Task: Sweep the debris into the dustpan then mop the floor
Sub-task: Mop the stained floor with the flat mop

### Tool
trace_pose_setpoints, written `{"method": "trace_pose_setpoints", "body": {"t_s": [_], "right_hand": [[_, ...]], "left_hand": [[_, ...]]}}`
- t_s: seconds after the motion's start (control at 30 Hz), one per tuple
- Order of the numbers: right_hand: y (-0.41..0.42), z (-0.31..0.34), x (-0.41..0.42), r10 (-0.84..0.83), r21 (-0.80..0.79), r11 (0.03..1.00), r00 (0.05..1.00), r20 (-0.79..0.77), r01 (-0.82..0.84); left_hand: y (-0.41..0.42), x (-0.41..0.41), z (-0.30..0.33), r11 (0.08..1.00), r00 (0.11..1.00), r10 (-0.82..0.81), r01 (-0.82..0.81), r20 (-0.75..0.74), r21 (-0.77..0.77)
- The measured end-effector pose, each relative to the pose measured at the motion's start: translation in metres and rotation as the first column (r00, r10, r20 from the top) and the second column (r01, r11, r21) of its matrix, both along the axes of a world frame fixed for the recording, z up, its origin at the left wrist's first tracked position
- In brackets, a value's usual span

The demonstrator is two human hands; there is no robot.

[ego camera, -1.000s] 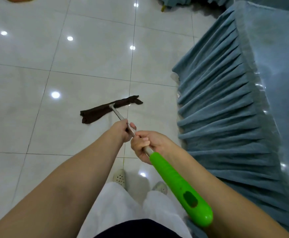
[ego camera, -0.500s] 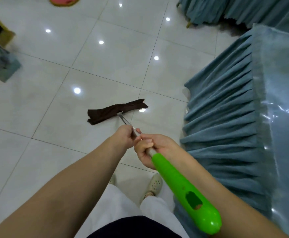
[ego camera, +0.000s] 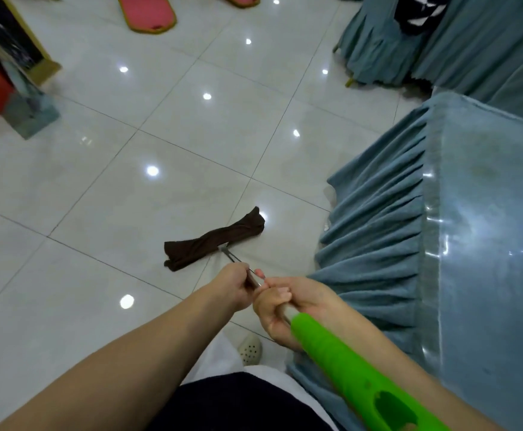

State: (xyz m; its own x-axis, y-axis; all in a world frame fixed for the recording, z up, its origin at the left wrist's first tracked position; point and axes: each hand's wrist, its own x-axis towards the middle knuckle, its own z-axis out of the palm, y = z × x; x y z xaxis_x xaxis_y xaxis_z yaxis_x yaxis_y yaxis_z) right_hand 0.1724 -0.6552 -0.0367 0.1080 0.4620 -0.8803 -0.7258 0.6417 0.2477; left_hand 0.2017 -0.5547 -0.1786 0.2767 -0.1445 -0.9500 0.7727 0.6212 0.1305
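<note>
**Mopping stage: risks and materials, listed near to far**

1. Green grip (ego camera: pixel 350 373): smooth moulded plastic, rounded, with a cut-out hanging hole near its end. Nearest the camera.
2. Right hand (ego camera: pixel 288 309): fingers wrapped fully round the mop handle (ego camera: pixel 255 281) just above the green grip.
3. Left hand (ego camera: pixel 233 286): fingers closed round the thin bare metal shaft, touching the right hand. Risk: with both hands bunched together, leverage is likely poor and the head may skid or twist.
4. Shoe (ego camera: pixel 250 348): pale perforated clog on the floor below the hands. Risk: slipping, should the tiles be wet.
5. Mop head (ego camera: pixel 215 237): dark brown cloth, soft, twisted into a wrinkled strip, lying on the floor ahead of the hands, near the blue skirt. Risk: bunched cloth probably wipes a narrow path and leaves streaks.
6. Floor (ego camera: pixel 98 213): glossy pale tiles, thin grout lines, lamp reflections. No debris or dustpan can be made out.
7. Blue cover (ego camera: pixel 378 231): plush pleated fabric skirt, clear plastic sheet on top. Risk: the mop could snag or dampen the hem.
8. Pink mats (ego camera: pixel 148 12): flat, rounded, far off.
</note>
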Motion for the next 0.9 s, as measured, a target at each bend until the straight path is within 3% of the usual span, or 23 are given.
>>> {"method": "trace_pose_setpoints", "body": {"t_s": [0.43, 0.6, 0.9], "right_hand": [[0.039, -0.027, 0.086, 0.338, -0.034, 0.941, 0.939, 0.060, -0.336], [0.086, -0.045, 0.153, 0.425, -0.024, 0.905, 0.900, 0.093, -0.425], [0.190, -0.055, 0.280, 0.536, -0.022, 0.843, 0.837, 0.108, -0.537]], "left_hand": [[0.051, 0.078, -0.034, 0.969, 0.969, 0.246, -0.246, 0.010, 0.028], [0.107, 0.139, -0.050, 0.947, 0.950, 0.313, -0.312, 0.002, 0.078], [0.208, 0.253, -0.051, 0.892, 0.893, 0.449, -0.450, 0.027, 0.039]]}}
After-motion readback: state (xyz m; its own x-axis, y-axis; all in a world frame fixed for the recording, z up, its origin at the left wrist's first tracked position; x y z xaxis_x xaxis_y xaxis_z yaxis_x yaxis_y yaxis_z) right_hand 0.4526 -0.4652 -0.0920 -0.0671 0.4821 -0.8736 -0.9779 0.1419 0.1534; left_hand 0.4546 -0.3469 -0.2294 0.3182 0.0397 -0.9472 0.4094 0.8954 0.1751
